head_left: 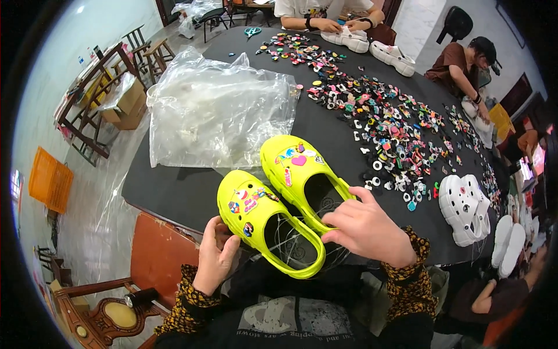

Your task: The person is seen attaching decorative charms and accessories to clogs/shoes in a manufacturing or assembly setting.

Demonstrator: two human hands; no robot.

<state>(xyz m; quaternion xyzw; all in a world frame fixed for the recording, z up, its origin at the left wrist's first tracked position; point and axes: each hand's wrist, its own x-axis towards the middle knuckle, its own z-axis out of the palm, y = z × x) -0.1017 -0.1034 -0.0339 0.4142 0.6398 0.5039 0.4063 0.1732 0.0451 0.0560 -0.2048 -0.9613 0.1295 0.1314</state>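
Note:
A pair of bright yellow-green clogs is in front of me, toes pointing away: a left clog (235, 200) and a right clog (276, 152). Colourful shoe charms, among them a pink heart (299, 161), sit on both toe parts. Clear strings run through the foot openings. My right hand (372, 230) pinches the heel end of the right clog, thumb and fingers bent. Beside the left clog's outer side is my left hand (214, 259), thumb and fingers apart and slightly curled; whether its fingertips touch the clog I cannot tell.
A clear plastic bag (215, 110) lies on the black table (168, 186) beyond the clogs. Loose shoe charms (401, 128) spread across the right side. White clogs (465, 209) stand at the right edge. Co-workers' hands (343, 26) handle other white clogs opposite. A wooden chair (160, 259) is at left.

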